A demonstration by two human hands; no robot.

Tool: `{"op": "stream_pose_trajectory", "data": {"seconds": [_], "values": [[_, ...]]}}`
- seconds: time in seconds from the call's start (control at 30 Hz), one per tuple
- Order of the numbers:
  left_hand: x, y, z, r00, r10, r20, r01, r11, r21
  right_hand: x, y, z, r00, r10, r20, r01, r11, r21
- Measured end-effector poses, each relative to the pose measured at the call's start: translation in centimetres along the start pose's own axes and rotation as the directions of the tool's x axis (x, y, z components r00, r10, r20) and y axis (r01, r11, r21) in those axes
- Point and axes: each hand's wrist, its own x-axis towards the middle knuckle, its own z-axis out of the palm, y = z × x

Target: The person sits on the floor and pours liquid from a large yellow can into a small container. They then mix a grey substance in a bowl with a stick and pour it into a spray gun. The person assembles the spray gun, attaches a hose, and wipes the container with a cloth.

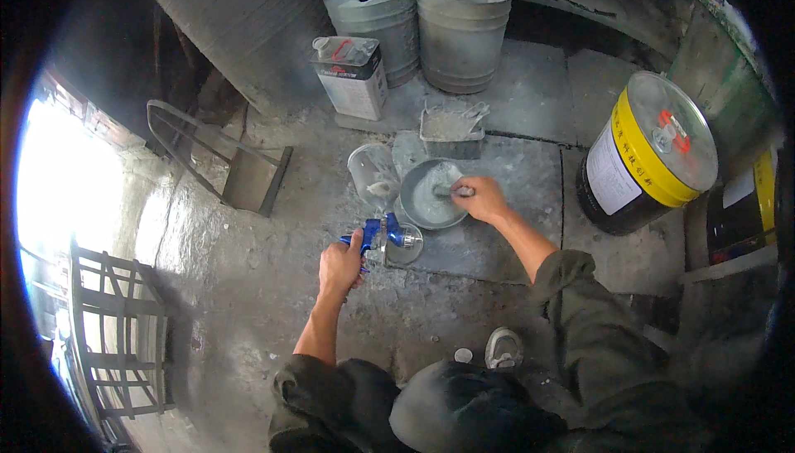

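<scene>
My left hand is closed round the handle of a blue spray gun. A clear plastic cup sits on top of the gun, with pale residue inside it. Beside it on the floor stands a round grey bowl of pale grey liquid. My right hand grips a brush-like tool by its short handle; its far end reaches into the bowl, and its exact kind is unclear. Under the gun's nozzle a clear round lid or dish shows.
Behind the bowl is a rectangular, paint-crusted tray. A rectangular metal can and two grey drums stand farther back. On the right is a black-and-yellow drum. A metal-framed stand and a slatted rack are at left.
</scene>
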Motion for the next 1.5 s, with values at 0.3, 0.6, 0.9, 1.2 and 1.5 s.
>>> {"op": "stream_pose_trajectory", "data": {"seconds": [0.3,0.6,0.9,1.2,1.5], "values": [[0.2,0.9,1.3,0.999,-0.040,0.016,0.039,0.997,0.061,-0.3,-7.9,-3.3,0.988,0.097,0.117,-0.152,0.658,0.738],[-0.2,1.5,1.1,0.999,-0.012,0.041,0.011,0.999,0.032,0.2,-4.7,-2.2,0.935,0.353,0.037,-0.242,0.556,0.795],[1.1,-0.5,0.4,0.998,0.064,0.009,-0.065,0.992,0.105,0.6,-1.2,-0.4,0.964,0.266,-0.002,-0.211,0.766,0.607],[-0.9,-1.6,-0.3,0.993,0.102,-0.064,-0.060,0.881,0.469,-1.3,-0.2,1.6,0.999,0.047,-0.020,-0.046,0.998,0.041],[-2.1,-0.5,-0.2,0.972,0.198,-0.126,-0.101,0.837,0.538,-3.5,-9.3,-1.1,0.979,-0.185,-0.085,0.204,0.879,0.431]]}}
